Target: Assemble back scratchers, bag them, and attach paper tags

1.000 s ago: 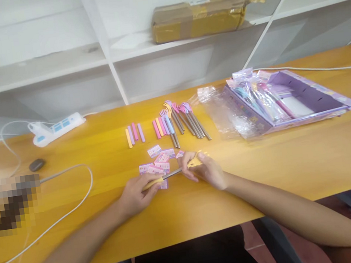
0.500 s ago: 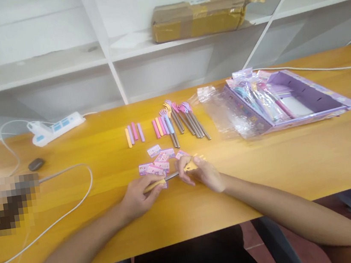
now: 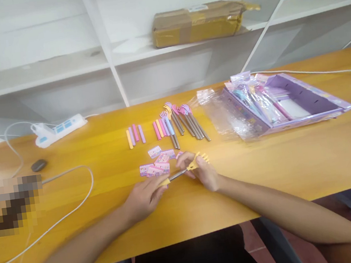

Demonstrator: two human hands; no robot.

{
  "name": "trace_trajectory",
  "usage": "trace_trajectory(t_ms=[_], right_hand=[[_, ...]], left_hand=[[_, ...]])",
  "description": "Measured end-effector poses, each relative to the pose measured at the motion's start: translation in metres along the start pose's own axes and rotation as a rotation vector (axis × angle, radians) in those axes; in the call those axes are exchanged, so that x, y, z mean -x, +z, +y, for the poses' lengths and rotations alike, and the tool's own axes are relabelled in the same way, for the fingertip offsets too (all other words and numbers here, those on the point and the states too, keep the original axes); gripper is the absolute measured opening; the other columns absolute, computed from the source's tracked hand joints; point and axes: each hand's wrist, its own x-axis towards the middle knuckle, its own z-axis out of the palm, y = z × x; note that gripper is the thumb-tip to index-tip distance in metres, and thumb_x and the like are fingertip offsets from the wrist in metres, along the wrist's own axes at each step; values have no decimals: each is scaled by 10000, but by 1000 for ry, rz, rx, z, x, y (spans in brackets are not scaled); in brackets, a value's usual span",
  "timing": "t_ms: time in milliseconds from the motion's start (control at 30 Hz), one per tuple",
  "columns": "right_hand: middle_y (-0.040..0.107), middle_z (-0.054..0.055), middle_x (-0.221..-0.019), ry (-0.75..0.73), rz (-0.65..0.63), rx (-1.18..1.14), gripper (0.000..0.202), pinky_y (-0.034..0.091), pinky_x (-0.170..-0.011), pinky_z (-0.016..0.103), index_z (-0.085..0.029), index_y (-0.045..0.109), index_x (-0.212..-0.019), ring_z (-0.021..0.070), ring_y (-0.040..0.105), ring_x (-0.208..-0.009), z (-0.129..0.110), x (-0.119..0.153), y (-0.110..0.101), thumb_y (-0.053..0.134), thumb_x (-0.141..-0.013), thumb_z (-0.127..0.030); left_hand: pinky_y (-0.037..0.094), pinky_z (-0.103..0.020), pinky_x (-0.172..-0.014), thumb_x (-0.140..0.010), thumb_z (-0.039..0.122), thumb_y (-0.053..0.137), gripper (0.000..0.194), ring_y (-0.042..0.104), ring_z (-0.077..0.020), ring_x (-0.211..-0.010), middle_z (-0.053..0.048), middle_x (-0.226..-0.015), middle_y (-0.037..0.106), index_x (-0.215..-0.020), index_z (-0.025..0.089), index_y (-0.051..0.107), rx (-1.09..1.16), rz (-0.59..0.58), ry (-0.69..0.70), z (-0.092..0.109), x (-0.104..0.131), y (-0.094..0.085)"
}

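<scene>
Between my two hands is a back scratcher [image 3: 177, 174] with a yellow claw head, a metal rod and a yellow grip. My left hand [image 3: 143, 198] is closed round the yellow grip, which it mostly hides. My right hand [image 3: 202, 172] grips the claw head, its prongs showing past the thumb. Just beyond my hands lie several small pink and purple printed cards [image 3: 157, 163], partly overlapping. Farther back are several more back scratchers [image 3: 190, 121] with metal rods and coloured heads. Loose coloured grip sleeves [image 3: 135, 134] lie to their left.
At the right stands an open purple display box [image 3: 309, 116] with bagged items in it. Clear plastic bags [image 3: 221, 110] lie against its left side. A white power strip [image 3: 62, 130], cables and a small black object [image 3: 39, 165] are at the left. A taped carton [image 3: 196, 24] sits on the shelf.
My right hand has shifted on the claw head, and more of the prongs and rod now show. My left hand has moved slightly right and covers more of the grip.
</scene>
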Motion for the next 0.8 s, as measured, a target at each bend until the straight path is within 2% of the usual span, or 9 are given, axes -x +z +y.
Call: trace_trajectory(t_ms=[133, 300, 500, 667, 800], right_hand=[[507, 13, -727, 36, 48, 3, 748, 326, -511, 258, -162, 686, -1000, 104, 375, -533, -2, 0, 1, 274, -1057, -784], [521, 31, -729, 59, 103, -48, 738, 316, -470, 245, -164, 667, -924, 122, 418, -553, -1, -3, 6, 287, -1049, -784], [558, 51, -799, 62, 71, -32, 737, 373, -485, 238, -169, 662, -944, 132, 462, -604, 11, 1, 8, 261, -1066, -775], [589, 63, -795, 44, 41, -7, 735, 399, -504, 242, -170, 674, -952, 151, 511, -650, 15, 0, 7, 248, -1082, -755], [619, 67, -822, -3, 0, 1, 725, 408, -521, 246, -164, 690, -981, 136, 495, -625, 12, -2, 9, 238, -1104, -718]], left_hand=[[663, -299, -822, -1144, 261, 452, 437, 795, -195, -924, -98, -1122, 798, -1574, 210, 511, -44, -35, 44, -4, 2, 3], [674, -306, -844, -1137, 237, 460, 486, 801, -209, -971, -127, -1175, 788, -1622, 204, 475, -65, -11, 74, -7, 2, 6], [684, -308, -903, -1122, 202, 487, 491, 812, -206, -1030, -130, -1213, 794, -1612, 212, 505, -44, 57, 114, -9, 1, 8], [693, -289, -830, -1116, 192, 496, 478, 812, -194, -944, -123, -1117, 795, -1592, 193, 533, 33, 47, 99, -11, 0, 9], [691, -295, -849, -1100, 165, 519, 474, 812, -201, -971, -132, -1158, 792, -1573, 189, 556, 50, 58, 99, -11, 1, 11]])
